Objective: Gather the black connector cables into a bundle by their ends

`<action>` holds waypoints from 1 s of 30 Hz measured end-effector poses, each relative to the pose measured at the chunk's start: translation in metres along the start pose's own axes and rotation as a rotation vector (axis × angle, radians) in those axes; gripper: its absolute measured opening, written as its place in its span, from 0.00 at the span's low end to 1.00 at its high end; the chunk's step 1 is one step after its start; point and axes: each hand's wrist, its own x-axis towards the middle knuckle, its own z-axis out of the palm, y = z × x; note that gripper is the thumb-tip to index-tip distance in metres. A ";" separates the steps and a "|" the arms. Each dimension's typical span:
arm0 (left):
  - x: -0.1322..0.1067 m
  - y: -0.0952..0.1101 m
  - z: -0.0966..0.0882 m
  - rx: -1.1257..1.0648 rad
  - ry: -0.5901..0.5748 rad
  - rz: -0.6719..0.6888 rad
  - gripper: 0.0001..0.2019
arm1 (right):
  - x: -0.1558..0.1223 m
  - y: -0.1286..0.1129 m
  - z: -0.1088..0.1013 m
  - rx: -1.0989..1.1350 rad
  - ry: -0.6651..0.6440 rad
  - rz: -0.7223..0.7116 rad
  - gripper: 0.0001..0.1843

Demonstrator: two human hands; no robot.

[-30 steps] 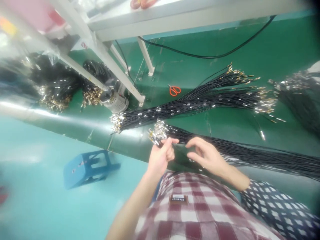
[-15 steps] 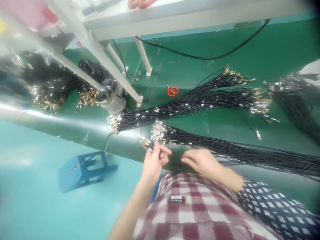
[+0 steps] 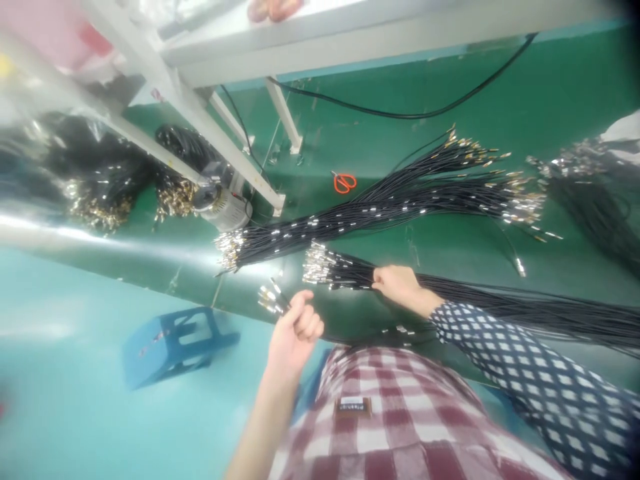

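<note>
My left hand [image 3: 296, 328] is wrapped round a few black cables, whose metal connector ends [image 3: 270, 299] stick out past the fingers to the left. More dark cable with silver pieces [image 3: 400, 335] trails to the right, just in front of the checked apron. Over the near bundle of black cables [image 3: 480, 300], my right hand [image 3: 397, 283] has its fingers curled down and pinched on the strands; how many it grips is hidden. The silver connector ends [image 3: 317, 265] of this bundle lie left of that hand.
Behind lies another long cable bundle [image 3: 345, 217], with orange-handled scissors [image 3: 344, 183] beyond it. A grey motor-like device [image 3: 225, 208] stands by the white frame legs [image 3: 240, 157]. More cables [image 3: 595, 200] lie at the right. A blue stool [image 3: 175, 347] is on the floor at left.
My right hand has moved forward from near the apron onto the near cable bundle. My left hand has shifted slightly left and turned, its fingers now curled tighter, with the connector ends more spread.
</note>
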 end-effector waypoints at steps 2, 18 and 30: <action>0.001 -0.002 0.001 0.039 0.012 -0.001 0.07 | -0.013 0.007 -0.005 0.056 -0.075 -0.054 0.08; 0.007 -0.002 0.045 0.256 -0.049 0.094 0.16 | -0.114 0.024 -0.009 0.777 -0.071 -0.216 0.13; -0.005 -0.025 0.056 0.462 -0.124 0.042 0.18 | -0.114 0.005 -0.013 0.715 0.010 -0.295 0.12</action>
